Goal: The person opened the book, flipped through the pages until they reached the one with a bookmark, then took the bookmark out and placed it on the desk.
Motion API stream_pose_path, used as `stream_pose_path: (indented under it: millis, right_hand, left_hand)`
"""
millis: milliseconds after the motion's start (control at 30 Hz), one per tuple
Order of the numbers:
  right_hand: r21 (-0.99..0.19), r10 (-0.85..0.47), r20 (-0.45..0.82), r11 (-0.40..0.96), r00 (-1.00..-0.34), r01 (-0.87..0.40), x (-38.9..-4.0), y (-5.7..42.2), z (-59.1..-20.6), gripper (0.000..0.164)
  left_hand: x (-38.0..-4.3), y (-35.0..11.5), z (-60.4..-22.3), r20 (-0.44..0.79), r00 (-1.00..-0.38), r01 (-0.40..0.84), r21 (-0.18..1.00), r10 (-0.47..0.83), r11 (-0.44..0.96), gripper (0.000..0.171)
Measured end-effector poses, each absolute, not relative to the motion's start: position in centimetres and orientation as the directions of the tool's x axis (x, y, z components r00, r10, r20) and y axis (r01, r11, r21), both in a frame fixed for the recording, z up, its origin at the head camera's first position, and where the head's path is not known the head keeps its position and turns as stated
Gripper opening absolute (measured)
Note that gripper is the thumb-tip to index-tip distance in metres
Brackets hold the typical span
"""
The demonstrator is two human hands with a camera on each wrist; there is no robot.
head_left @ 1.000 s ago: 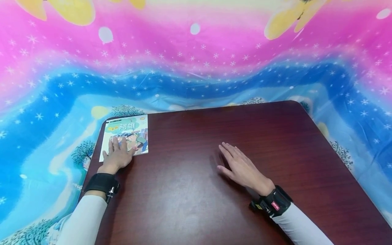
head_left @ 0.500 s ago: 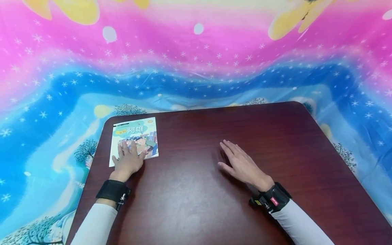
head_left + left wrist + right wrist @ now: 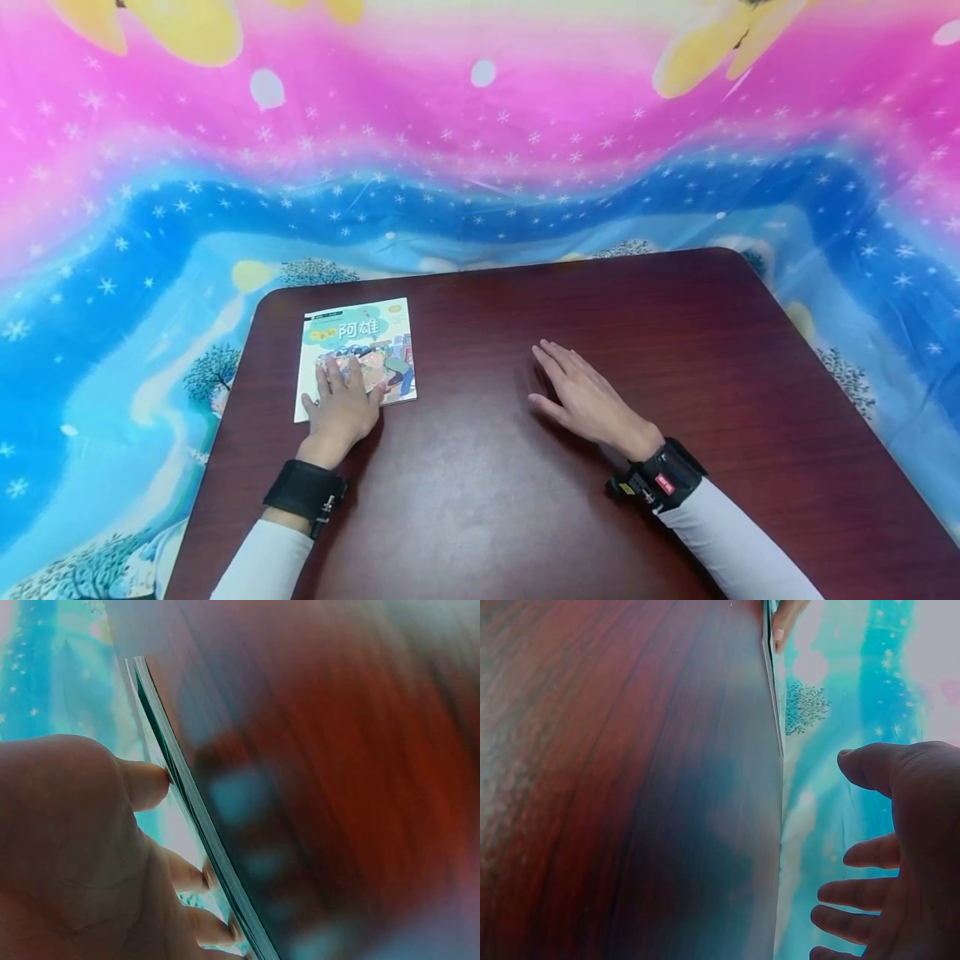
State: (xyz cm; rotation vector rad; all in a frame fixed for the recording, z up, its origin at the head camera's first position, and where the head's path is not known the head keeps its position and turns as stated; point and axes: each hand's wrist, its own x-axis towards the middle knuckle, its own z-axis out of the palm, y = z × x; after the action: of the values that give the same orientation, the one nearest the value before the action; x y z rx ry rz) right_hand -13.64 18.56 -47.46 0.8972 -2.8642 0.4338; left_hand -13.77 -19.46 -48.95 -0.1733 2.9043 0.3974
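A thin picture book [image 3: 358, 332] with a pale green illustrated cover lies flat on the left part of the dark red wooden table [image 3: 480, 467]. My left hand [image 3: 341, 417] rests on its lower part, fingers spread over the cover. In the left wrist view the thumb and fingertips of the left hand [image 3: 82, 825] touch the top of the book [image 3: 199, 806], whose page edges show. To the right, my right hand [image 3: 588, 404] hovers over the table with straight fingers and holds nothing. The right wrist view shows this right hand [image 3: 900, 862] apart from the tabletop.
A pink and blue patterned cloth [image 3: 480, 200] hangs behind the table and around its sides. The table's rounded back left corner [image 3: 270, 300] lies just beyond the book. Black bands [image 3: 306, 492] with cameras sit on both wrists.
Under my left hand, the book has slid right and toward me, away from the table's back left corner. The right hand has barely moved.
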Motion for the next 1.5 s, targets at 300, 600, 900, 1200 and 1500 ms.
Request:
stream_pose_path:
  millis: [300, 600, 900, 1200, 1500]
  right_hand:
    - [-0.244, -0.544, 0.174, 0.783, -0.821, -0.571, -13.7, 18.0, -47.6, 0.075]
    - [-0.254, -0.554, 0.161, 0.777, -0.817, -0.576, -13.5, 17.2, -47.8, 0.076]
    - [-0.266, -0.558, 0.151, 0.772, -0.816, -0.577, -13.3, 16.6, -48.1, 0.076]
    - [-0.254, -0.589, 0.151, 0.753, -0.794, -0.607, -12.8, 16.0, -48.6, 0.075]
    - [-0.243, -0.641, 0.145, 0.716, -0.754, -0.655, -12.6, 15.2, -48.9, 0.074]
  left_hand:
    - [-12.2, -16.7, -49.0, -0.183, -0.979, -0.134, 0.226, -0.093, 0.965, 0.081]
    - [-10.8, -13.3, -48.5, -0.203, -0.977, -0.110, 0.205, -0.067, 0.973, 0.082]
    - [-9.7, -10.9, -48.5, -0.186, -0.982, -0.070, 0.167, -0.038, 0.984, 0.082]
    - [-8.1, -8.4, -48.5, -0.152, -0.988, -0.046, 0.169, -0.020, 0.985, 0.082]
    - [-7.2, -7.0, -48.0, -0.155, -0.988, -0.020, 0.200, 0.012, 0.980, 0.082]
